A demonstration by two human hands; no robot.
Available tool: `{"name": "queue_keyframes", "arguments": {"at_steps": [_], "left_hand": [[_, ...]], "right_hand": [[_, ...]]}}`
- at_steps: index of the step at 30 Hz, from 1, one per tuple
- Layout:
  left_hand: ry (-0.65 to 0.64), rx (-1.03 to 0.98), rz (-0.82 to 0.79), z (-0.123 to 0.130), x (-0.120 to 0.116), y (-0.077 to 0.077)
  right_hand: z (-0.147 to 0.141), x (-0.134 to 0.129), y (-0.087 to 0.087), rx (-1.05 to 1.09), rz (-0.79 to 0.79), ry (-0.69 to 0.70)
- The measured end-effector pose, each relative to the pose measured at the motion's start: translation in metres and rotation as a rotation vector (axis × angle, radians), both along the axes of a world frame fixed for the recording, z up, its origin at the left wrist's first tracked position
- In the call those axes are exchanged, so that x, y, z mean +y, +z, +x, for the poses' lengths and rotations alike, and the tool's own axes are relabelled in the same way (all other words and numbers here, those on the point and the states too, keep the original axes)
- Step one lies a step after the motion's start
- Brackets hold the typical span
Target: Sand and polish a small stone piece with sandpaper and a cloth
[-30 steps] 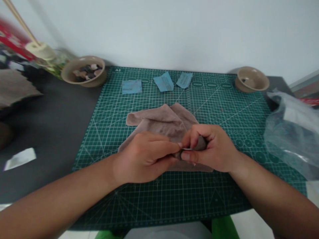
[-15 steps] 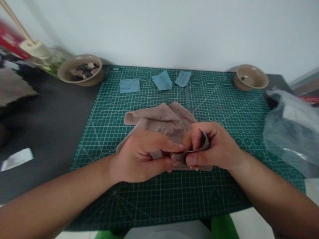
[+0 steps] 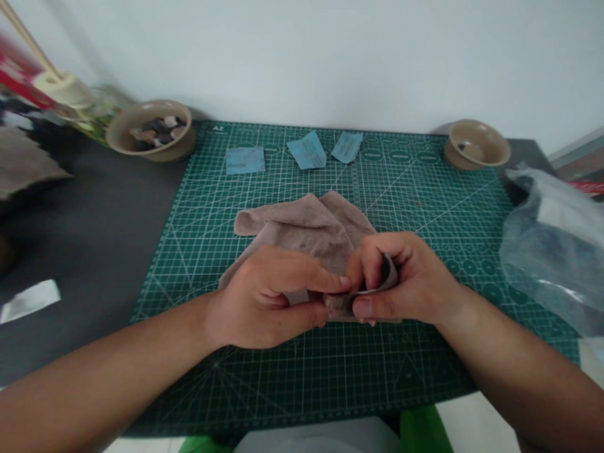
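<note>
A green cutting mat (image 3: 302, 377) covers most of the dark table (image 3: 94, 220), with a cloth (image 3: 302, 229) mid-mat and blue paper slips (image 3: 306, 151) along its back edge. A left bowl (image 3: 150, 129) and right bowl (image 3: 476, 145) sit toward the back corners, and a plastic bag (image 3: 547, 251) lies at the right edge.

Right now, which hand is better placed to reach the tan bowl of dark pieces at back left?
Your left hand: it is nearer that tan bowl. Your right hand is farther off, curled around the grey sheet. The left fingers pinch a small brownish piece, so would need to release first.

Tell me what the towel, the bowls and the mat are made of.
The towel looks like soft terry cloth, from its nubbly pile. The bowls look like glazed ceramic, with a soft sheen on the tan walls. The mat seems matte plastic, flat with a printed grid.
</note>
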State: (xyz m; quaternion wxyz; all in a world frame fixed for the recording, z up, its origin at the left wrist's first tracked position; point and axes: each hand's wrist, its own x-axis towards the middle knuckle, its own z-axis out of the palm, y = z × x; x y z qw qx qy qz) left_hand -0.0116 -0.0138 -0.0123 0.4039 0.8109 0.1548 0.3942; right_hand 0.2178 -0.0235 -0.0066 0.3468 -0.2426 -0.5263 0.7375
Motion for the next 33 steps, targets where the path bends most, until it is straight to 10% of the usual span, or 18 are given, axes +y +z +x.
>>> {"name": "queue_keyframes", "arguments": {"at_steps": [26, 33], "left_hand": [[-0.009, 0.066, 0.053, 0.0018, 0.0011, 0.0031], [-0.023, 0.241, 0.217, -0.0004, 0.0046, 0.0065]], "right_hand": [[-0.0015, -0.0002, 0.002, -0.106, 0.08, 0.001], [0.0008, 0.0059, 0.0043, -0.398, 0.326, 0.004]]}}
